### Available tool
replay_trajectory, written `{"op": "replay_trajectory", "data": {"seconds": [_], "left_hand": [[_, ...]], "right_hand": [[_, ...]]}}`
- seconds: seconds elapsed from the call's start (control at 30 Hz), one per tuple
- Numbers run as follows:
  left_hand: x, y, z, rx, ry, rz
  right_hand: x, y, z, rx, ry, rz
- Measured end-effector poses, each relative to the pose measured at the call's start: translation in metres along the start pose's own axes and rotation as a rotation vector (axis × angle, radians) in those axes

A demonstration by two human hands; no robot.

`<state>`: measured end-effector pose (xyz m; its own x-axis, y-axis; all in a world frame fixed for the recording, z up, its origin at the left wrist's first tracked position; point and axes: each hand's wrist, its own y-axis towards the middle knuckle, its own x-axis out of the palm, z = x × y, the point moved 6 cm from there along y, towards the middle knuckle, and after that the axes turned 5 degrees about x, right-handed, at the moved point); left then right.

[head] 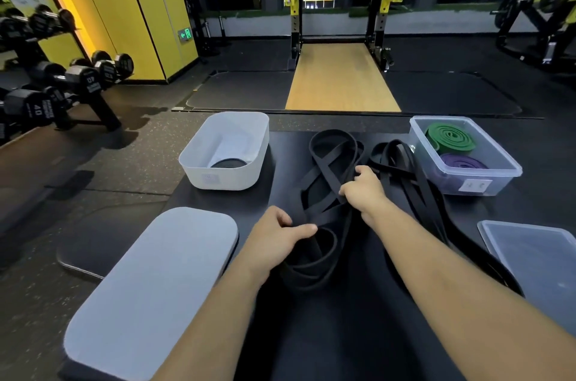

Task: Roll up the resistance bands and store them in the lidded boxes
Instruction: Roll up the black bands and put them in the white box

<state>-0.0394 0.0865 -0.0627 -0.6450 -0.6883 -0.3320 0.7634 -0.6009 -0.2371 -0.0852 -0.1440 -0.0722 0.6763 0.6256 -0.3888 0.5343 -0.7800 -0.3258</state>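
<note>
A tangle of loose black resistance bands [330, 162] lies across the middle of the black bench. My left hand [277, 240] pinches a black band near the bench's front, beside a loosely coiled part [311, 265]. Farther back, my right hand [364, 190] grips several black strands. More black bands [402, 169] trail off to the right. A white box [227, 153] stands open at the left with one rolled black band [229, 163] inside. At the right, a clear box [464, 156] holds a rolled green band [450, 138] and a rolled purple band [463, 162].
The white lid [149, 281] lies at the front left and a clear lid [533, 253] at the front right. A dumbbell rack [59, 81] stands to the left on the gym floor. A squat rack [339, 7] with a wooden platform is beyond the bench.
</note>
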Motion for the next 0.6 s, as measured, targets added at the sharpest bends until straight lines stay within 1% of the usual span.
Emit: {"op": "replay_trajectory", "data": {"seconds": [0.07, 0.1, 0.13, 0.17, 0.2, 0.23, 0.3, 0.33, 0.4, 0.47, 0.6], "left_hand": [[0.008, 0.004, 0.009, 0.027, -0.049, 0.029], [0.011, 0.004, 0.015, 0.038, -0.150, 0.029], [0.012, 0.004, 0.021, 0.039, -0.333, 0.016], [0.015, 0.003, 0.024, 0.011, -0.531, -0.013], [0.017, 0.004, 0.023, -0.031, -0.682, -0.044], [0.016, 0.004, 0.023, -0.058, -0.721, -0.064], [0.014, 0.007, 0.018, -0.052, -0.647, -0.082], [0.013, 0.010, 0.014, -0.050, -0.618, -0.060], [0.013, 0.015, 0.006, -0.094, -0.665, 0.021], [0.014, 0.022, -0.006, -0.166, -0.758, 0.080], [0.020, 0.027, -0.017, -0.273, -0.921, 0.006]], "right_hand": [[0.003, 0.003, -0.008, -0.008, 0.215, -0.052], [0.006, 0.004, -0.013, -0.036, 0.358, -0.114], [0.007, 0.005, -0.018, -0.073, 0.460, -0.163], [0.006, 0.008, -0.020, -0.099, 0.505, -0.166], [0.003, 0.008, -0.019, -0.107, 0.497, -0.142], [0.000, 0.010, -0.014, -0.092, 0.458, -0.096], [-0.008, 0.010, 0.001, -0.048, 0.333, 0.015], [-0.011, 0.009, 0.006, -0.046, 0.282, 0.054], [-0.014, 0.007, 0.012, -0.065, 0.213, 0.105], [-0.016, 0.003, 0.012, -0.081, 0.133, 0.131], [-0.011, -0.011, 0.008, -0.156, -0.058, 0.058]]}}
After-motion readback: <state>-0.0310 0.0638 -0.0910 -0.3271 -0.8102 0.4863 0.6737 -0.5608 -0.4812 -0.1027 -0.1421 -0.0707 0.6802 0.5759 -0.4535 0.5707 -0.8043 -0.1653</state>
